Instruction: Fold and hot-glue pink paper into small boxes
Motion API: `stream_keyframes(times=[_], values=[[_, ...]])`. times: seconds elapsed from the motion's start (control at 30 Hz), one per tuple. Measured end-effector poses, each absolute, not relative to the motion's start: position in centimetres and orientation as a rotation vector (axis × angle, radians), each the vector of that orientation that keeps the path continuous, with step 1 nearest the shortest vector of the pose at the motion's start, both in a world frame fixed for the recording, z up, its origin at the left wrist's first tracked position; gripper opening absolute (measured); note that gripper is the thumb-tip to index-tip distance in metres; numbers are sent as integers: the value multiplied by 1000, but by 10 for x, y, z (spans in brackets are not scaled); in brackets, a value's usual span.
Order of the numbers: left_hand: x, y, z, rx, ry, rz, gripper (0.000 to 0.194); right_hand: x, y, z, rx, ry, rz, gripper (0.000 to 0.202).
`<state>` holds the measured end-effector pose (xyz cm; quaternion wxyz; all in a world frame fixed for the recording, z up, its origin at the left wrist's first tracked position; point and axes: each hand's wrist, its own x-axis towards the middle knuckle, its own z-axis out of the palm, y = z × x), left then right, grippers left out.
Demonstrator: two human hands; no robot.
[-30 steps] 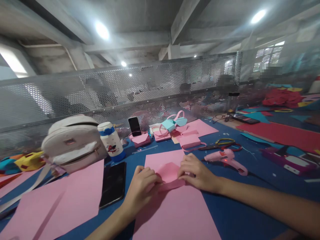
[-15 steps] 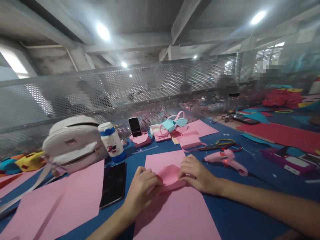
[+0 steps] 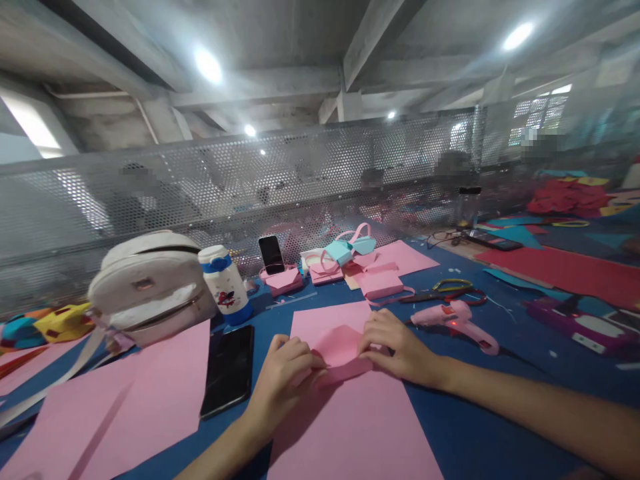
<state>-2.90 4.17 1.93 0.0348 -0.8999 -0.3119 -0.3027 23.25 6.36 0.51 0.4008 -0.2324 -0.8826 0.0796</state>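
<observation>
Between my two hands is a folded piece of pink paper [image 3: 345, 370], held just above a large pink sheet [image 3: 357, 427] on the blue table. My left hand [image 3: 290, 373] pinches its left end, fingers closed. At the other end, my right hand [image 3: 393, 343] grips the piece between thumb and fingers. The middle of the piece bows upward. To the right of my right hand lies a pink glue gun [image 3: 460, 321] with a red light on. Scissors [image 3: 450, 291] rest behind it.
Left of the sheet lie a black phone [image 3: 227, 370] and more pink paper [image 3: 150, 393]. Behind stand a white backpack [image 3: 150, 287] and a bottle [image 3: 226, 287]. Small pink paper bags [image 3: 381, 285] sit farther back, before a perforated metal screen [image 3: 280, 173]. A purple device [image 3: 583, 323] is at right.
Both hands keep hold of the folded pink paper, almost in place. Its front strip now faces me a little more. The view has shifted very slightly.
</observation>
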Motion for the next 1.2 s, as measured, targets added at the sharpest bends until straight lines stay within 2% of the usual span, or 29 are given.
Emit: stream_keyframes(times=[0.13, 0.5, 0.73, 0.83, 1.0, 1.2], values=[[-29, 42, 19, -2782, -959, -953, 21, 233, 64, 5, -591, -2244, 196, 27], [-28, 40, 19, -2760, -945, -931, 22, 231, 61, 6, -612, -2227, 213, 38], [-30, 39, 21, -2777, -1095, -1031, 11, 233, 63, 5, -635, -2200, 250, 38], [-30, 37, 22, -2767, -1236, -1139, 14, 232, 62, 6, -584, -2205, 250, 36], [-31, 42, 13, -2781, -1447, -1394, 32, 232, 60, 5, -549, -2156, 337, 23], [-28, 47, 8, -2842, -1676, -1619, 29, 233, 59, 4, -648, -2031, 471, 17]])
